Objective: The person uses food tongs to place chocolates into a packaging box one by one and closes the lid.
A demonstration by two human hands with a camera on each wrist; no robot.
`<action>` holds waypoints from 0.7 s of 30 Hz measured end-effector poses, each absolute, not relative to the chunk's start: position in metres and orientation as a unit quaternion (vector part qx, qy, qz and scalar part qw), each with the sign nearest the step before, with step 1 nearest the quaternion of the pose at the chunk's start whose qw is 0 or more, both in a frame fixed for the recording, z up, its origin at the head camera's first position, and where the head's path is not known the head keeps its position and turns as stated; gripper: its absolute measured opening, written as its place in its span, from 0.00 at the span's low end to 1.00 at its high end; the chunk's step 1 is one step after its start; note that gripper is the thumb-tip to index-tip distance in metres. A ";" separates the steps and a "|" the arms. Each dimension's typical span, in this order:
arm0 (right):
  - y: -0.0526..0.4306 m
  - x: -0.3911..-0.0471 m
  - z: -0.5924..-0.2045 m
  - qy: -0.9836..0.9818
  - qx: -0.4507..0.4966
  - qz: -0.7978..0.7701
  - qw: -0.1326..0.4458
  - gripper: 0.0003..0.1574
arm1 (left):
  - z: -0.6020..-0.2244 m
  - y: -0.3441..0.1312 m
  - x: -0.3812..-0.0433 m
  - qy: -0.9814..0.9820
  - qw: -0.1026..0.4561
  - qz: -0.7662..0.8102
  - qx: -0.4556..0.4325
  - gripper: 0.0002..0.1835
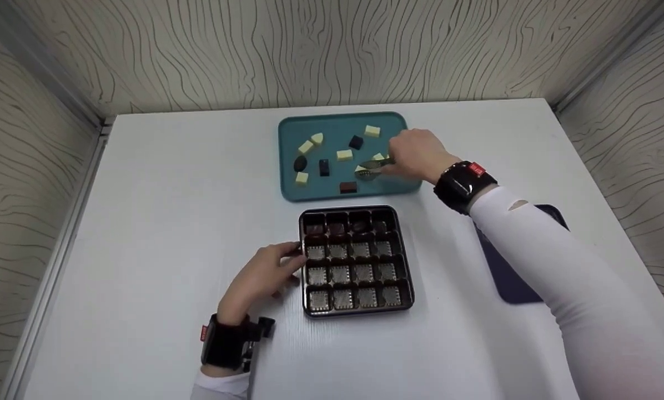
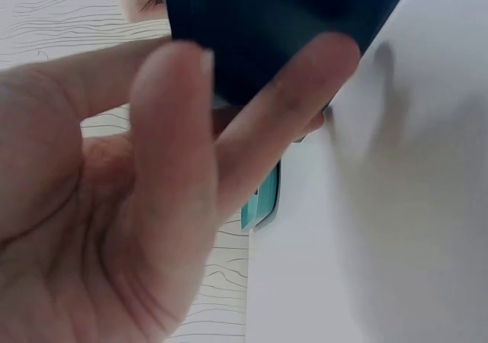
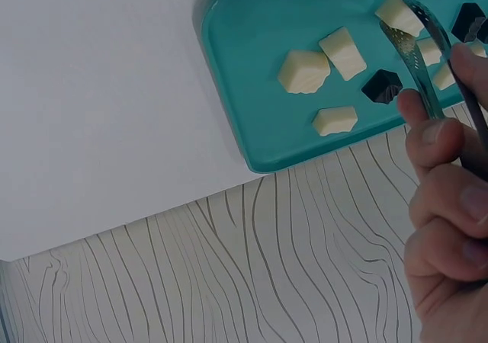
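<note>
My right hand grips small metal tongs over the teal tray. Between the perforated tips sits a cream-coloured chocolate. Other cream chocolates, dark ones and a reddish-brown one lie scattered around it. Nearer the front stands a dark box with a divided insert. Its back row holds dark pieces; the other rows show bare textured bottoms. My left hand touches the box's left side, fingers fairly straight against the wall in the left wrist view.
A dark blue flat tray or lid lies at the right, partly hidden under my right forearm. The white table meets patterned wall panels at its back edge.
</note>
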State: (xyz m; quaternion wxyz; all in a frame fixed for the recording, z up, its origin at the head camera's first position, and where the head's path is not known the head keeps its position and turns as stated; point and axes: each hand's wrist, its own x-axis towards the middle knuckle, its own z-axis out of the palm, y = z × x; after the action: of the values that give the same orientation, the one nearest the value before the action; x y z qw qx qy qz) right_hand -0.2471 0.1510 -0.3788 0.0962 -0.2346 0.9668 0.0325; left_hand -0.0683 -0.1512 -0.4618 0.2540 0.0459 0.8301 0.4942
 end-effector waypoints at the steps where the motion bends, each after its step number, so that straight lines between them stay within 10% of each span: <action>1: 0.151 -0.247 -0.379 0.967 -0.235 0.031 0.095 0.33 | -0.462 -0.152 -0.068 0.828 0.256 0.496 0.050 0.28; 21: 0.134 -0.168 -0.332 0.923 -0.383 0.007 0.031 0.36 | -0.461 -0.155 -0.069 0.822 0.259 0.503 0.075 0.27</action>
State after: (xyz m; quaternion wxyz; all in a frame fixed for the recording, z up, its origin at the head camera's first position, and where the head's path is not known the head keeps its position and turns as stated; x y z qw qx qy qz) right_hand -0.1683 0.1342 -0.3322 0.0310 -0.3826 0.9234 0.0069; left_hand -0.0686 -0.1546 -0.4613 0.2585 0.0746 0.8216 0.5026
